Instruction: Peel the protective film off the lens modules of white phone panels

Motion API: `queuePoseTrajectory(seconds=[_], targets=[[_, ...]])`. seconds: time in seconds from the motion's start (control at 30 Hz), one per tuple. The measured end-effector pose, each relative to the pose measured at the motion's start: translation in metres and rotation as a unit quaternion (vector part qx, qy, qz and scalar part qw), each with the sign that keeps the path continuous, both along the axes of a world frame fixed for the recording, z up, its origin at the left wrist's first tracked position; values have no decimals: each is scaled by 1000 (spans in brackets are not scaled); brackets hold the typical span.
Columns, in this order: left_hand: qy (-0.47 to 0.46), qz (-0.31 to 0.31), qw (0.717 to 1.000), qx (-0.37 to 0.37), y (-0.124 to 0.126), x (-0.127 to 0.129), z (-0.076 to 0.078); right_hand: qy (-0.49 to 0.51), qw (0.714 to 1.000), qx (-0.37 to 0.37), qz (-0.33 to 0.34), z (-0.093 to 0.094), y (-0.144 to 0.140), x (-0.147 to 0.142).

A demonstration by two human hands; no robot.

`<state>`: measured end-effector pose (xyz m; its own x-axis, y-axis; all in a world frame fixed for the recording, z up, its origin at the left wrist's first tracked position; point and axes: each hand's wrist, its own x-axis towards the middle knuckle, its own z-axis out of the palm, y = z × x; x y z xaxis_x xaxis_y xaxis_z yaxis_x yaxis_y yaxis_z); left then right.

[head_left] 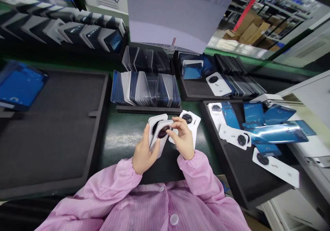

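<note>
My left hand (144, 151) is closed round the sides of two white phone back covers (162, 145), held tilted one before the other. Each has a dark round camera area near its top. My right hand (183, 138) grips the top right corner of the front cover, its thumb at the camera ring and its fingers behind the edge. Under and beside my right hand, more white phone back covers (194, 127) lie overlapping on the green work surface (116, 131).
Ahead stands a rack (149, 109) of upright blue and grey panels. A black foam tray (62, 121) is at the left, with blue film-covered panels (22, 84). At the right, another black tray (247, 182) bears white covers and blue-filmed pieces. A paper sheet (175, 17) hangs in front.
</note>
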<state>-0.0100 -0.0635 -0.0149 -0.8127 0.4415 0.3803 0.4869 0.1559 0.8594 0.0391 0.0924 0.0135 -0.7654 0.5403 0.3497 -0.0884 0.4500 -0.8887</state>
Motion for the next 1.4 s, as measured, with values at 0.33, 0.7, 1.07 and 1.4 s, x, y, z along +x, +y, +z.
queuePoseTrajectory(seconds=[0.33,0.7,1.07,1.4], targets=[[-210,-20,972,101,6,-8,12,140,946,283,73,9,-17,2],[-338,-35,927,159,4,-15,22,206,919,286,175,7,-17,3],[-301,-37,939,162,3,-12,21,221,914,288,181,12,-17,3],[-295,-37,941,160,3,-12,19,202,911,323,160,13,-18,3]])
